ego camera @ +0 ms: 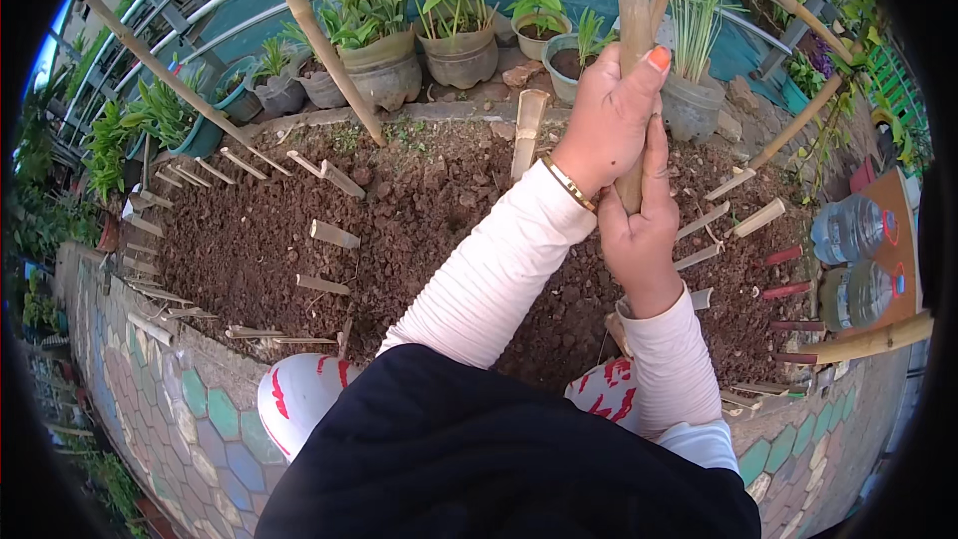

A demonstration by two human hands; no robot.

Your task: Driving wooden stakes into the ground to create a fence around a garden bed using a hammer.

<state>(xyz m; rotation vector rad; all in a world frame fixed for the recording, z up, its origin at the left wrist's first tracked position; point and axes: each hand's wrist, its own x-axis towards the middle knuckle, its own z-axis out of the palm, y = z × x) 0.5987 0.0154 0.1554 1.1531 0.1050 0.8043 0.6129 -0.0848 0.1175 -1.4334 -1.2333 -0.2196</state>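
Observation:
My left hand (610,120) is wrapped around a wooden tool handle (632,7), thumb pointing up along it. Just below, my right hand (640,239) holds the same handle near its lower end. The handle rises to the top edge of the view, where the tool's head is mostly cut off. Under both hands lies loose brown soil (441,217) in a garden bed. A split bamboo stake (528,127) stands in the soil to the left of my left hand. Shorter bamboo stakes (335,234) jut from the bed at left, and another stake (760,217) is right of my right hand.
Potted plants (456,52) line the far edge, before a railing. Bamboo poles (322,37) slant over the bed. Two large plastic bottles (848,228) lie at right, near red-painted stakes (783,255). Hexagonal paving (224,412) borders the near side.

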